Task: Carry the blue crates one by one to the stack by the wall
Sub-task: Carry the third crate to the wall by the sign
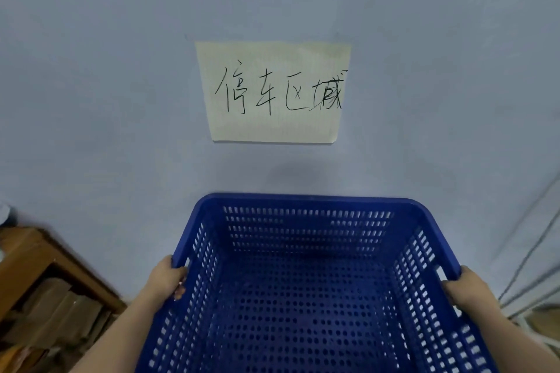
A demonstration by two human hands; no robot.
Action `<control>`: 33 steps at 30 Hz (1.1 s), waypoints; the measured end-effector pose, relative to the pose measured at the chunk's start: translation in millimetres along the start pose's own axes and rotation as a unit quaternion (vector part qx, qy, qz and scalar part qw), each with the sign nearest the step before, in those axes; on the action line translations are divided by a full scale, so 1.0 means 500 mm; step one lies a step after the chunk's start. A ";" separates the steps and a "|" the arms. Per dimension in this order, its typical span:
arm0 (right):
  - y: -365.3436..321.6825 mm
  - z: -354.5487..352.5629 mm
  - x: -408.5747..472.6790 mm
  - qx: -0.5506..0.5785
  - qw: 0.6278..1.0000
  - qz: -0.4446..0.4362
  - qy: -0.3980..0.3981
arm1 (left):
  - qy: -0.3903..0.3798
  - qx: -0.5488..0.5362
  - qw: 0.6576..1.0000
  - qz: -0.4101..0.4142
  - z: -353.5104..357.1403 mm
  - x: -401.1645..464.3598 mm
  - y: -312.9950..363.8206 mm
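Note:
A blue perforated plastic crate (306, 291) fills the lower middle of the head view, empty inside, its far rim close to the wall. My left hand (166, 280) grips the crate's left rim, fingers curled over the edge. My right hand (468, 291) grips the right rim the same way. Whatever lies under the crate is hidden, so I cannot tell whether it rests on a stack.
A pale blue-grey wall (121, 100) stands straight ahead with a handwritten paper sign (274, 91) taped to it. A brown wooden cabinet (36, 275) holding cardboard stands at lower left. Thin metal bars (533, 251) run along the right edge.

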State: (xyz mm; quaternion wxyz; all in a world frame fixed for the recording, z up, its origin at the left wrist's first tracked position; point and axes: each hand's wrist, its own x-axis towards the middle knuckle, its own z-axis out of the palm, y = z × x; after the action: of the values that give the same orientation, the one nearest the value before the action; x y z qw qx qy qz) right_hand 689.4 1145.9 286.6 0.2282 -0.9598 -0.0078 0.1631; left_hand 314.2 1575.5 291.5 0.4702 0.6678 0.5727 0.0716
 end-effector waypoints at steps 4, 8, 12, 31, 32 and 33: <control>-0.007 -0.005 -0.007 -0.008 1.000 -0.002 -0.004 | 0.018 0.002 1.000 0.016 0.004 0.008 -0.003; -0.010 -0.010 -0.020 -0.013 1.000 -0.013 -0.008 | 0.030 0.018 0.999 0.018 0.010 0.010 -0.006; -0.004 -0.011 -0.023 -0.013 1.000 -0.016 -0.007 | 0.040 0.031 0.999 0.014 0.011 0.000 -0.001; -0.009 -0.018 -0.004 -0.037 0.998 0.028 -0.041 | 0.033 0.087 0.995 0.032 0.010 -0.043 0.026; -0.004 -0.015 -0.002 -0.040 0.998 0.022 -0.036 | 0.027 0.079 0.996 0.031 0.008 -0.043 0.026; -0.004 -0.017 -0.004 -0.041 0.998 0.023 -0.036 | 0.022 0.075 0.997 0.029 0.007 -0.045 0.026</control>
State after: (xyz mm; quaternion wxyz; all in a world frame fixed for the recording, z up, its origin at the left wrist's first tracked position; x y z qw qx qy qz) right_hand 690.1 1143.7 295.1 0.1839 -0.9618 -0.0008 0.2028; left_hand 317.8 1556.4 308.5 0.4038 0.7156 0.5671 0.0571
